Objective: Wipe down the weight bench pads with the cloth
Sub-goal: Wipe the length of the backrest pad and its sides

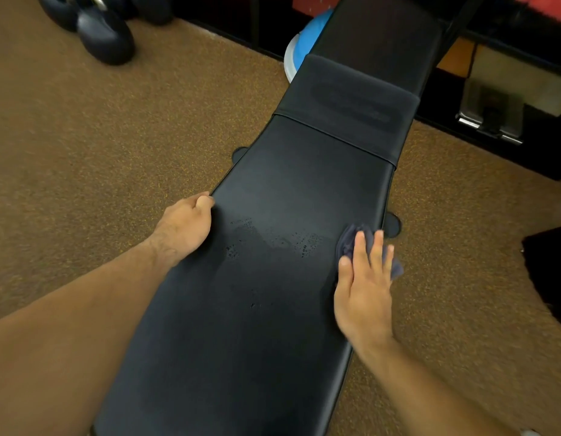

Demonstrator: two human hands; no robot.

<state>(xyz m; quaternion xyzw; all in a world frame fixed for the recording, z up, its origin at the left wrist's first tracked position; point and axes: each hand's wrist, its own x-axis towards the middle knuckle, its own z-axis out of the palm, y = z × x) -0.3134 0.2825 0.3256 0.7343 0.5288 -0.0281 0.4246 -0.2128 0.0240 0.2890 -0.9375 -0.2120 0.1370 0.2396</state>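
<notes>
A long black bench pad [273,278] runs from the near edge toward the far right, where a second black pad [376,36] continues beyond a fabric band [348,108]. Wet streaks and droplets [273,240] show across the pad's middle. My right hand [364,287] lies flat, fingers spread, pressing a crumpled dark blue-grey cloth [348,237] onto the pad's right edge. My left hand [188,225] curls over the pad's left edge, gripping it.
Brown speckled rubber flooring [115,136] surrounds the bench. Black kettlebells [103,33] stand at the far left. A blue and white balance dome [301,48] sits behind the bench. Dark shelving [493,99] lines the far right, and a black object [550,265] lies at the right.
</notes>
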